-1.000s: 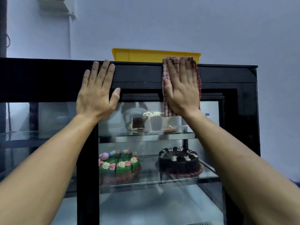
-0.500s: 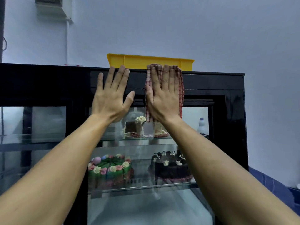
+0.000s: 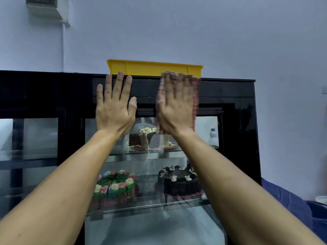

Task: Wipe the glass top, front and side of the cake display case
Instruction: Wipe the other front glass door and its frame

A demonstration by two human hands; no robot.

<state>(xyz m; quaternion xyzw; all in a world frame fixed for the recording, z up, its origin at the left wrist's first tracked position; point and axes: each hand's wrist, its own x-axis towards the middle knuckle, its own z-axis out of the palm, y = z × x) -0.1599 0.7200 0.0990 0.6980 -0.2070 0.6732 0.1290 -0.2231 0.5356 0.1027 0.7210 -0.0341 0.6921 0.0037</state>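
Since half a second ago, both hands have slid a little to the left along the upper front of the case, and the right hand (image 3: 177, 110) with its cloth (image 3: 195, 96) is now blurred by the motion.

Nearest to the camera are the two bare forearms, raised forward. The left hand (image 3: 115, 110) lies flat against the black upper band of the cake display case (image 3: 247, 138), fingers straight and slightly spread; it holds nothing and seems only to steady the person. The right hand is also flat, with straight fingers, and it presses the red checked cloth against the same band, where the dark frame meets the glass front.

I judge the cloth to be light, soft and limp. It will fold or slip out if only the fingertips push it, so the whole palm should stay over its middle. The glass front is stiff, smooth and fragile, so the pressure should be even and not hard; the case itself looks heavy and should not move.

Behind the glass stand a green cake (image 3: 115, 186), a dark chocolate cake (image 3: 178, 183) and, on the higher shelf, a cut cake (image 3: 145, 138). A yellow tray (image 3: 154, 68) sits on top of the case. No brand, label or writing can be read anywhere.
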